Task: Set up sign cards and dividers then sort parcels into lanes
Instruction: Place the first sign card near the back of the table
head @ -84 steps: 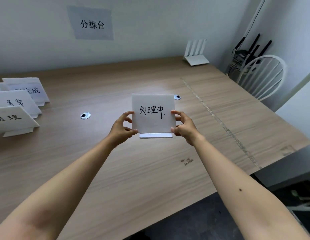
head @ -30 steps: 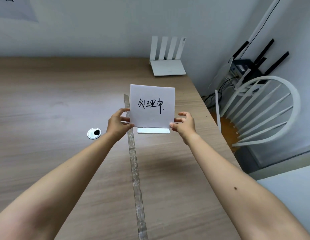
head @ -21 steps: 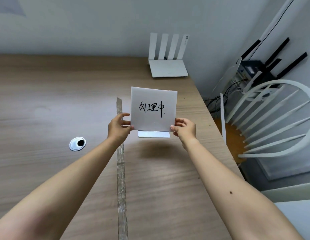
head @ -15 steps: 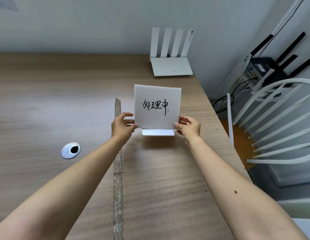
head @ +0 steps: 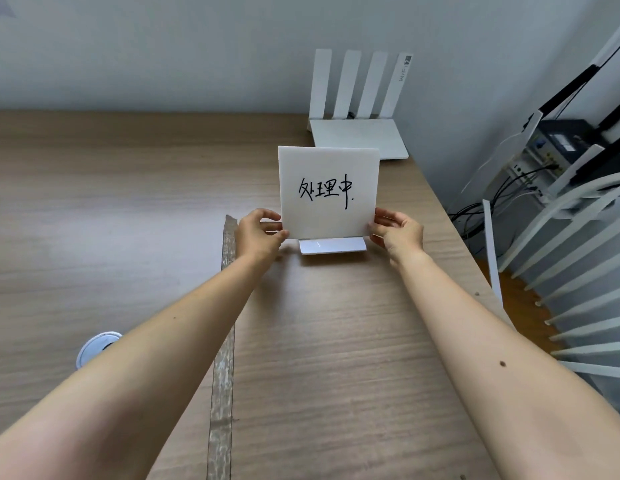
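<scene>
A white sign card [head: 327,171] with black handwritten characters stands upright on its flat white base [head: 332,245], which rests on the wooden table [head: 94,209]. My left hand [head: 258,233] pinches the card's lower left edge and my right hand [head: 398,233] pinches its lower right edge. A clear tape strip [head: 223,341] runs along the table just left of the card, dividing the surface into lanes.
A white router [head: 359,133] with several upright antennas sits at the back, close behind the card. The table's right edge lies near the card, with a white chair [head: 578,265] and cabled devices [head: 565,140] beyond. A round cable grommet [head: 94,348] is at the left.
I carried the card from the table's middle to the right lane past the tape strip and lowered it; its base now sits on the table near the router.
</scene>
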Tool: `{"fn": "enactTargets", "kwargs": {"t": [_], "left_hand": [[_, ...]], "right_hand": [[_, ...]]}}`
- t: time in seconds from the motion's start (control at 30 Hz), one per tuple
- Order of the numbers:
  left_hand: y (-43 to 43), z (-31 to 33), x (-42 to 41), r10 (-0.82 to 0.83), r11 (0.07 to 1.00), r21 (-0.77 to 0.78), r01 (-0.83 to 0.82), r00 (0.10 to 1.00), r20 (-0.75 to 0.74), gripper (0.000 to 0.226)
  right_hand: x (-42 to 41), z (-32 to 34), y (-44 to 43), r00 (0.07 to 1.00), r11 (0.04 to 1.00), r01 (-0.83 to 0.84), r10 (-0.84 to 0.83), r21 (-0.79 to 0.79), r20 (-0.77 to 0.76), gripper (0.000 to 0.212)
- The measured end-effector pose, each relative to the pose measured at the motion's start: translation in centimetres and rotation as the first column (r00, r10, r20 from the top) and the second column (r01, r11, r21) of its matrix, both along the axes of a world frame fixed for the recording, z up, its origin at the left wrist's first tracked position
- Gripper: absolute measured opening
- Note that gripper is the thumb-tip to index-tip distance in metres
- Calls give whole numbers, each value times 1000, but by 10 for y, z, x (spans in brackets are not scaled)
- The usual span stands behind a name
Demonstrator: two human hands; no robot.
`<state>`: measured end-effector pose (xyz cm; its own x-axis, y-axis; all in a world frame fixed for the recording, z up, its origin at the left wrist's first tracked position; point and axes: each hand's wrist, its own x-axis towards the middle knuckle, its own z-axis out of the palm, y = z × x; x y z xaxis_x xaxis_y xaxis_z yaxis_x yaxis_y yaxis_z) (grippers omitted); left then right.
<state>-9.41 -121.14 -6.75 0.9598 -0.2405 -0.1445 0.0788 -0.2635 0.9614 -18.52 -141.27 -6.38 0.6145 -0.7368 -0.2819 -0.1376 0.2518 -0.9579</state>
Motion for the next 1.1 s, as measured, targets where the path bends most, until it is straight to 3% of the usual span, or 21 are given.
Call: {"fn": "enactTargets", "kwargs": {"t": [0.37, 0.8, 1.1], "left_hand": [[-48, -17, 46, -14, 1000, -4, 14, 999, 38, 20], [-70, -37, 90, 120, 986, -111, -122, 993, -23, 21], [-76, -40, 101, 124, 981, -150, -125, 992, -19, 17]], "right_hand": [[30, -19, -52, 995, 1000, 6, -8, 20, 100, 29], [76, -30, -70, 992, 999, -26, 29, -30, 119, 27], [89, -29, -73, 996, 998, -29, 34, -56, 87, 29]]}}
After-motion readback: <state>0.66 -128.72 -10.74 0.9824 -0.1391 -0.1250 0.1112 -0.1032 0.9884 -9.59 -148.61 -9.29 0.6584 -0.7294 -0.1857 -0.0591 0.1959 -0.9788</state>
